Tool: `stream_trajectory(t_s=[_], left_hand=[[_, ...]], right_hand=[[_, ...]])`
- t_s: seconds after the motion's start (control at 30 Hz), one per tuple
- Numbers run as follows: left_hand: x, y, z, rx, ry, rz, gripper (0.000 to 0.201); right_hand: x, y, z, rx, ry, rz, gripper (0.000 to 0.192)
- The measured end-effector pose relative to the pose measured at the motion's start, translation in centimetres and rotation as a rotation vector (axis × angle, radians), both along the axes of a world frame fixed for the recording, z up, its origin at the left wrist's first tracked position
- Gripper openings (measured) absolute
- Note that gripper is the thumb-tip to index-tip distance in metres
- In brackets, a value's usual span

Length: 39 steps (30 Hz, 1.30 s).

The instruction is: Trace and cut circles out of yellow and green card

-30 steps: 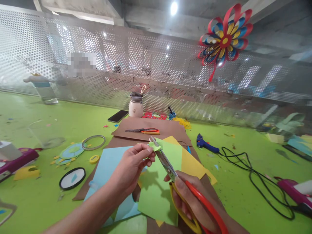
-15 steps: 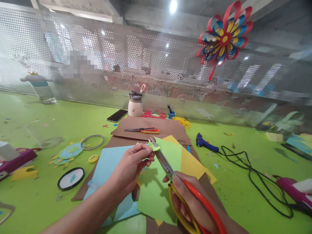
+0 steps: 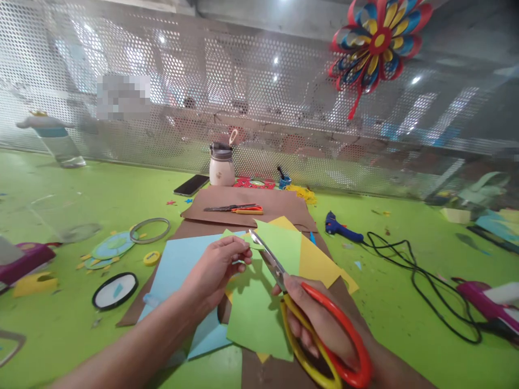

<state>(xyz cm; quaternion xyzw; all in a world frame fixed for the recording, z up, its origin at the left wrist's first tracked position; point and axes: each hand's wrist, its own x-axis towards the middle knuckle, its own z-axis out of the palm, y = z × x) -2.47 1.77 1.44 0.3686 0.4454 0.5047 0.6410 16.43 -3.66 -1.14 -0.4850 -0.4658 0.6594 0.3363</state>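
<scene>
My left hand [image 3: 219,265] pinches a small piece of light green paper [image 3: 256,246] between thumb and fingertips. In my right hand [image 3: 312,313] are scissors [image 3: 275,266] with one red and one yellow handle, their blades at the small piece's edge. The blades look nearly closed. Below both hands lie a large light green sheet [image 3: 259,319], a light blue sheet [image 3: 174,270] and a yellow sheet [image 3: 318,259], overlapping on brown card [image 3: 279,375].
Another pair of scissors [image 3: 237,208] lies on the brown card behind. A blue glue gun [image 3: 343,228] with a black cable [image 3: 413,270] sits right. Left are a metal ring [image 3: 150,230], a yellow tape roll [image 3: 152,258] and a black-rimmed disc [image 3: 115,292]. A bottle [image 3: 221,167] and phone [image 3: 191,185] stand and lie behind.
The scissor blades have come closer together at the small green piece, and the handles have swung slightly. The whole view has shifted a little, with the table items sitting higher and further left.
</scene>
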Motion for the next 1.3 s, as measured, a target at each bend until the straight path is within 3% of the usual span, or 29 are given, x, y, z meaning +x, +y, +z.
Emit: stream_trajectory(t_s=[0.2,0.3,0.53,0.77,1.07,1.2,1.3], left_hand=[[-0.7,0.4,0.9,0.088,0.020,0.123,0.012],[-1.0,0.6,1.1,0.085,0.005,0.127,0.013],[-1.2,1.6,-0.4,0.026,-0.022,0.110,0.012],[-0.7,1.6,-1.0,0.049,-0.072,-0.017,0.036],[-0.6,1.2,-0.7,0.038,-0.072,-0.133,0.003],[-0.7,1.5,-0.8,0.056,-0.032,-0.098,0.013],[-0.9,1.7,-1.1,0.059,-0.019,-0.077,0.014]], right_hand=[[1.3,1.4,0.4,-0.265,0.223,0.061,0.054],[1.7,1.7,1.0,-0.303,0.277,0.084,0.055],[1.9,1.3,0.9,-0.257,0.441,0.245,0.059],[2.0,1.4,-0.2,-0.228,0.522,0.331,0.064],[1.8,1.1,0.0,-0.231,0.593,0.347,0.061],[2.0,1.3,0.2,-0.215,0.591,0.313,0.060],[2.5,1.3,0.3,-0.090,0.497,0.184,0.052]])
